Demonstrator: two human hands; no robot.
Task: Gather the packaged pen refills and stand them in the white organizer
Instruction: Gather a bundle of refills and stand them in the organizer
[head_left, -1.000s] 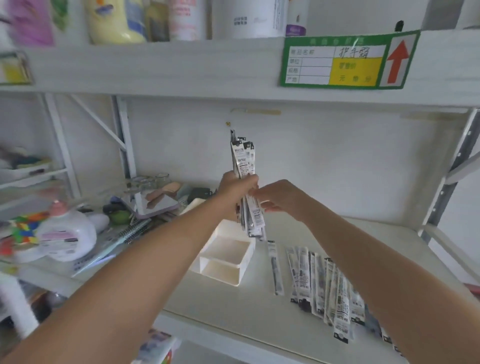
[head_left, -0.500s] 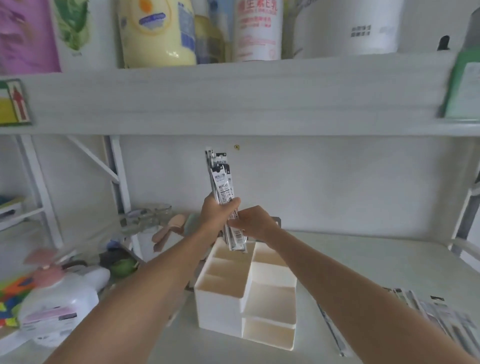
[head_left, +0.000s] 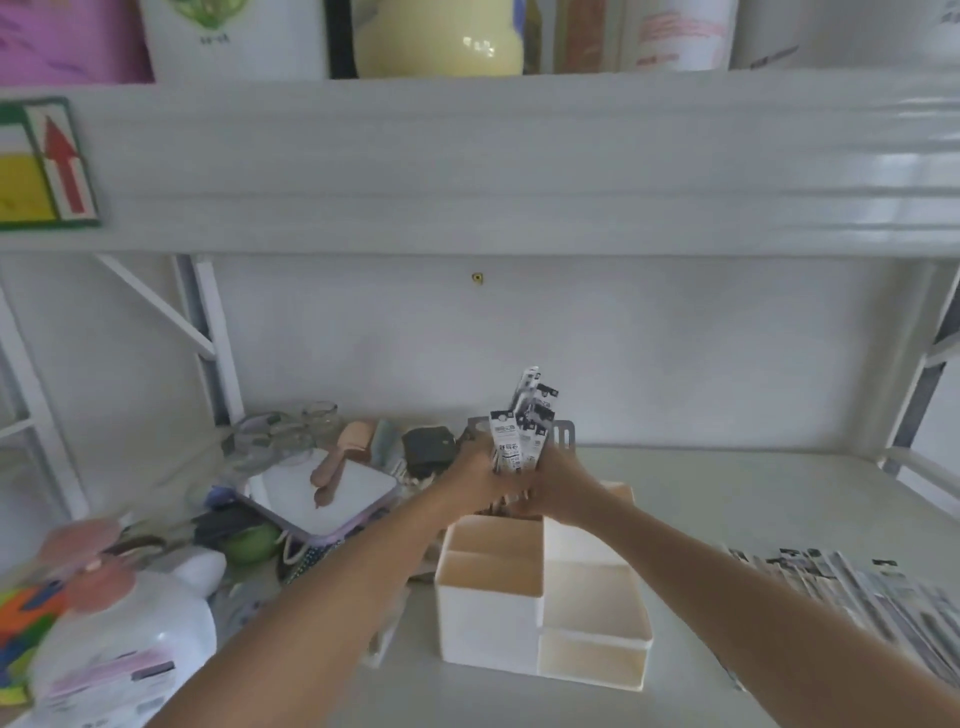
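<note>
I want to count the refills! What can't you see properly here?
- Head view: lower ends of the held pen refills, covered by the left hand and right hand.
- White organizer: back compartments hidden behind the hands.
- Loose refills: blurred, cut off by the right edge.

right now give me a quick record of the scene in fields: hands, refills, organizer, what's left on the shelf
left hand: gripping the bundle of packaged refills from the left
right hand: closed on the same bundle from the right
bundle: upright, tops fanned out, lower ends hidden behind the hands, over the rear of the organizer
white organizer: on the shelf, visible compartments look empty
seated in organizer: cannot tell
remaining refills: lying flat in a row on the shelf at right
clutter at left: white bottle, mirror
</note>
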